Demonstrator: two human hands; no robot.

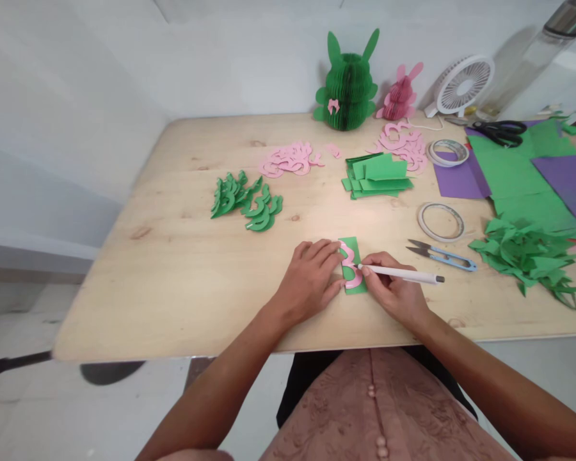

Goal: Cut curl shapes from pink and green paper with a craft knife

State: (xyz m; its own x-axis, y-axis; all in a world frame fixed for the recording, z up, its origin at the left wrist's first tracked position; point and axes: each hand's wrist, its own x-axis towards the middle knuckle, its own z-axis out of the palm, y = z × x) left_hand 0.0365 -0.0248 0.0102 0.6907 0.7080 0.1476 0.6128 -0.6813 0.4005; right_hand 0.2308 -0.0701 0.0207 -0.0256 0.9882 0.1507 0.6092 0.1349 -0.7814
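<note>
A pink curved paper cutout (354, 280) lies on a small green paper rectangle (350, 244) near the table's front edge. My left hand (312, 275) rests flat, its fingertips pressing the left edges of the cutout and the green paper. In my right hand (396, 291) is a white pen (403, 273), pinched near its tip, which meets the cutout's inner edge. Blue-handled thread snips (448, 258) lie just right of the pen. Whether the pen has left a line is too small to tell.
Green cutouts (264, 214), pink cutouts (288, 160) and folded green strips (379, 174) lie beyond my hands. Tape rolls (440, 222), green scraps (523, 250) and black scissors (502, 132) are on the right. A green paper rabbit (349, 89) and a white fan (464, 83) stand at the back.
</note>
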